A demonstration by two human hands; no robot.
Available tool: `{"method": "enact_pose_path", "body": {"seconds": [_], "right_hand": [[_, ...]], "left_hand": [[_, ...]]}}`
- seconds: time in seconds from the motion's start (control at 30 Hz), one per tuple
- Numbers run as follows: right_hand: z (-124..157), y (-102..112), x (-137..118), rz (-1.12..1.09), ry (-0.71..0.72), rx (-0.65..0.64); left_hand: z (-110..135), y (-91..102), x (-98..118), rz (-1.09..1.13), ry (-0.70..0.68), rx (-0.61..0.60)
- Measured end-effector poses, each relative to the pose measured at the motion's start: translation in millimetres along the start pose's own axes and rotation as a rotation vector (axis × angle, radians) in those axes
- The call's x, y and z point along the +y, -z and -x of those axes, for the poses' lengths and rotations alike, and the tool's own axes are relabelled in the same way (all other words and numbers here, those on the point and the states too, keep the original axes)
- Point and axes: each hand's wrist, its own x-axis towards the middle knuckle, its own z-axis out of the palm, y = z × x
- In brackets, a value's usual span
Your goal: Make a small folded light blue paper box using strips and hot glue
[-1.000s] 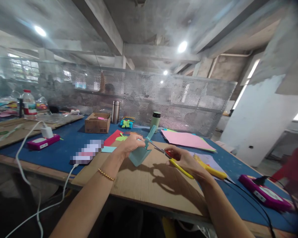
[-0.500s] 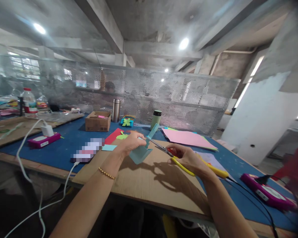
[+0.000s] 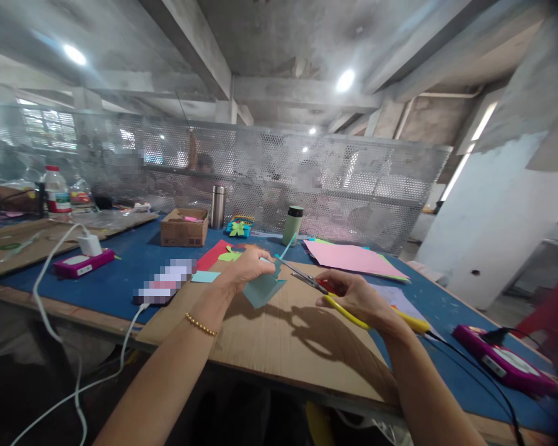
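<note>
My left hand (image 3: 253, 267) pinches a light blue piece of paper (image 3: 263, 292) above the cardboard sheet (image 3: 255, 337). A narrow strip of the paper sticks up past the fingertips to the right. My right hand (image 3: 348, 294) is closed round the handles of a pair of scissors (image 3: 309, 282) with yellow and red grips. The blades point left, their tips at the paper's edge beside my left fingers. Whether the tips touch the paper is hard to make out. Left of my left hand lie a flat light blue piece, a lime green cutout (image 3: 230, 254) and red paper (image 3: 212, 257).
A phone (image 3: 165, 283) on a white cable and a purple power strip (image 3: 84, 264) lie left. Behind stand a cardboard box (image 3: 183, 230), a steel flask (image 3: 218, 207) and a green bottle (image 3: 292, 226). Pink paper (image 3: 353, 259), a yellow-handled corded tool (image 3: 413, 322) and another power strip (image 3: 502, 362) lie right.
The upright blue strip now looks thinner, turned edge-on and leaning right. Both hands have barely moved. At the far left, another person's arm has come into view.
</note>
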Motion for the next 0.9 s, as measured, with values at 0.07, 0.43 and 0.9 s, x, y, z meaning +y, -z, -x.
{"method": "enact_pose_path", "body": {"seconds": [0.07,0.43,0.9], "right_hand": [[-3.5,-1.7,5.8,0.029,0.002,0.042],[-26.2,-36.1,24.7,0.549,-0.029,0.039],[-2.5,-28.0,-1.5,0.578,0.033,-0.047]], "left_hand": [[0.0,0.3,-0.2,-0.001,-0.015,0.007],[-2.4,1.6,-0.8,0.153,-0.244,0.050],[-29.8,23.0,-4.9,0.614,-0.419,0.429]]}}
